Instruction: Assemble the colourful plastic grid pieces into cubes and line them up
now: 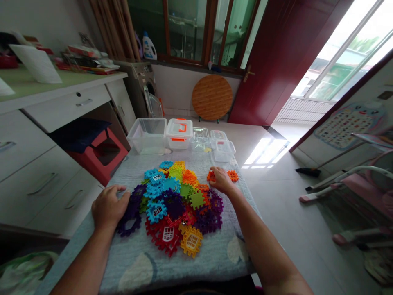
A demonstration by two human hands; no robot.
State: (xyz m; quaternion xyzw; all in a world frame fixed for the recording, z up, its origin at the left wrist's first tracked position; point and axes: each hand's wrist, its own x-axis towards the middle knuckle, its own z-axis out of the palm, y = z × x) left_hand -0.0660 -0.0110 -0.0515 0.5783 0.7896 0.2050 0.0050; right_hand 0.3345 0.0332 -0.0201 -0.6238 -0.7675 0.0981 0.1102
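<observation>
A pile of interlocking plastic building tiles in many colours lies on the cloth-covered table (172, 272). My left hand (110, 207) rests at the table's left edge, holding nothing, its thumb apart from the fingers and close to a purple tile (130, 223). To the right of the pile, my right hand (221, 181) has its fingers closed on an orange tile (210, 176), mostly covered by the hand. Another orange tile (233, 176) lies just beyond that wrist. Nearest me in the pile are a red tile (159, 235) and a yellow tile with a window grid (192, 241).
Along the table's far edge stand an open clear bin (147, 143), a lidded box with orange clips (179, 141) and several small clear containers (224, 153). A red stool (101, 151) is at the left, below a counter (73, 90). Pink chair legs (322, 192) are at the right.
</observation>
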